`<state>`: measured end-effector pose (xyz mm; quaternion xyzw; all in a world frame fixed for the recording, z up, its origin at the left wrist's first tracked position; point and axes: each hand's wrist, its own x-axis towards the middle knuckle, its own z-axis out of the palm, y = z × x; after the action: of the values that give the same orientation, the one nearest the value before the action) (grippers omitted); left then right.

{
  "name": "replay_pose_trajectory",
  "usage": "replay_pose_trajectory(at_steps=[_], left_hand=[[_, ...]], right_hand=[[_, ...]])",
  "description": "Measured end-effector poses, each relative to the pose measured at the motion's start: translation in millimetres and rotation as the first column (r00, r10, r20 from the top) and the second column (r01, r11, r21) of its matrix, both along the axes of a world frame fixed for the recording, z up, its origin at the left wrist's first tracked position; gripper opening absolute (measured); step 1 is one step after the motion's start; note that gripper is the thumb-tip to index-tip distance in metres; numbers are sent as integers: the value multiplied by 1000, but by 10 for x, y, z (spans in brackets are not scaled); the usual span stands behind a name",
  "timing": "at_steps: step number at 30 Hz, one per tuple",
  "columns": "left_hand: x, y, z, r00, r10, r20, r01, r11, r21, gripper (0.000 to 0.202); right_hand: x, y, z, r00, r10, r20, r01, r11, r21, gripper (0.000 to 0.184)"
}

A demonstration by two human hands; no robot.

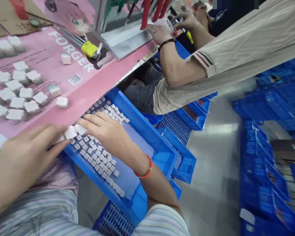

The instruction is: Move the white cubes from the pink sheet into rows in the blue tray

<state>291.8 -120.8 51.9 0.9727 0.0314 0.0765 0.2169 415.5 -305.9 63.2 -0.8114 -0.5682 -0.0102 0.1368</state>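
My left hand [31, 146] comes in from the lower left, and its fingertips pinch a small white block [70, 132]. My right hand [104, 131], with a red beaded bracelet [144, 167] on its wrist, reaches in over a blue plastic tray [147, 141]. A second white block [80, 129] sits at its fingertips, close to the first. Rows of small white cubes [95, 154] fill the tray under both hands. On a pink printed mat [71, 88] to the upper left lie several larger white blocks [19, 91].
A co-worker's arm in a beige sleeve [184, 65] crosses the upper right, its hand [159, 34] near a metal plate [125, 41]. Red-handled pliers [146, 13] and a yellow tool [89, 49] are at the top. Stacked blue crates [267, 173] stand on the right.
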Motion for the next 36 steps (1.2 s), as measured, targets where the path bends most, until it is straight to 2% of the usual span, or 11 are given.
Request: replay_pose_trajectory(at_steps=[1, 3, 5, 11, 16, 22, 26, 30, 33, 35, 36], left_hand=[[122, -188, 10, 999, -34, 0, 34, 996, 83, 33], [339, -577, -64, 983, -153, -101, 159, 986, 47, 20], [499, -955, -262, 945, -265, -193, 268, 963, -11, 19], [651, -1931, -1149, 788, -433, -439, 416, 899, -138, 26], [627, -2466, -1680, 728, -410, -550, 410, 903, -129, 30], [527, -2635, -1970, 717, -373, -589, 405, 910, -85, 30], [472, -2676, -1991, 740, -380, -555, 420, 905, -60, 31], [478, -2585, -1914, 761, -424, -491, 473, 881, -27, 32], [544, -2388, -1862, 734, -557, -390, 594, 804, -29, 29], [607, -2259, -1886, 670, -677, -304, 702, 711, -36, 28], [637, -2211, -1921, 623, -737, -262, 756, 653, -39, 29]], right_hand=[[-24, -207, -4, 998, -64, 2, 64, 998, -5, 29], [-79, -631, -90, 980, -200, 5, 200, 978, -58, 28], [-130, -1037, -301, 949, -314, -5, 310, 939, -148, 28], [-215, -1990, -1370, 905, -414, -100, 379, 890, -253, 21], [-235, -2372, -2050, 879, -444, -173, 383, 874, -298, 23], [-231, -2414, -2413, 865, -408, -292, 333, 902, -275, 24], [-239, -2374, -2523, 832, -401, -384, 345, 915, -208, 25], [-265, -2394, -2555, 760, -428, -490, 436, 894, -106, 28], [-343, -2462, -2565, 668, -478, -570, 579, 815, -6, 35], [-436, -2480, -2608, 576, -524, -628, 707, 705, 60, 37], [-489, -2463, -2648, 516, -548, -658, 777, 623, 91, 37]])
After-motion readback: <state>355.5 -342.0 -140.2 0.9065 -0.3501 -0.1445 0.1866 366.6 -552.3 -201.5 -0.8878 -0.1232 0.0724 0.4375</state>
